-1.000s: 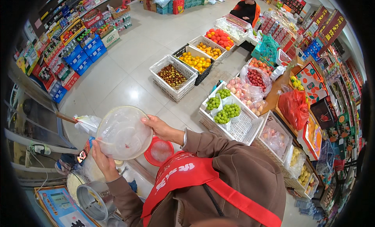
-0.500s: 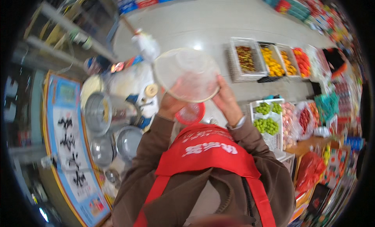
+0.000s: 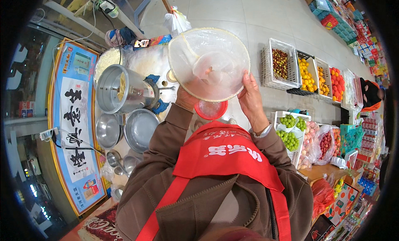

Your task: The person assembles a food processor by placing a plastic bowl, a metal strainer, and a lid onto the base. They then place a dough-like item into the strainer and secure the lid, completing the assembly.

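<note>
The right hand point(image 3: 252, 100) grasps the near-right rim of a translucent strainer point(image 3: 222, 50), which partly hides a red basin point(image 3: 210, 110); the left hand point(image 3: 186, 100) touches the strainer's near-left side (fingers obscured, grip impossible to tell).

They wear a brown jacket point(image 3: 143, 189) with a dark zip point(image 3: 272, 207) and a pale right cuff point(image 3: 264, 132), under a red apron point(image 3: 226, 166) with white lettering point(image 3: 233, 149).

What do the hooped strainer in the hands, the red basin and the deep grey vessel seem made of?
Hooped strainer: probably fine synthetic mesh, being sheer and hazy; plastic film is possible. Red basin: likely smooth plastic, its rim evenly coloured. Deep grey vessel: apparently metal, dull with bright reflections.
</note>
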### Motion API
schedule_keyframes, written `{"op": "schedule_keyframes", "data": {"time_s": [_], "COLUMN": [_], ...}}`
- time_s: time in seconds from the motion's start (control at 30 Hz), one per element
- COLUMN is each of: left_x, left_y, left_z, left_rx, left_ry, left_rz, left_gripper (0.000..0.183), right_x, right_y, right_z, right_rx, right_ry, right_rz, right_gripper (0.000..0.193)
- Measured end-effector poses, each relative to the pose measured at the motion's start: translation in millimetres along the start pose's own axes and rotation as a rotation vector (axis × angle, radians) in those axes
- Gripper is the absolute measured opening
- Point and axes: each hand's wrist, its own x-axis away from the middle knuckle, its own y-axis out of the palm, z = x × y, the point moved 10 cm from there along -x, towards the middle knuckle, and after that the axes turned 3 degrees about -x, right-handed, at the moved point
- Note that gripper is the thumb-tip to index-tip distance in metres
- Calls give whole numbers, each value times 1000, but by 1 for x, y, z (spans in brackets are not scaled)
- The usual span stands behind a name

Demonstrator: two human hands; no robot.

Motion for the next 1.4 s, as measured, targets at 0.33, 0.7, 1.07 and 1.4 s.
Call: {"op": "schedule_keyframes", "data": {"time_s": [0.33,0.7,1.07,1.4], "left_x": [34,66,50,75], "left_y": [-76,-122,-107,-95], "left_z": [12,16,11,49], "left_rx": [-454,-423,-655,-1396], "left_ry": [-66,-132,-139,-62], "left_rz": [443,597,529,608], "left_gripper": [56,56,37,18], "right_x": [1,-3,-2,-9], "right_y": [-14,-37,-52,-91], "right_z": [-18,24,12,12], "right_rx": [249,267,352,299], "right_ry": [-83,87,33,-41], "right_rz": [14,97,143,278], "right_gripper": [30,23,25,29]}}
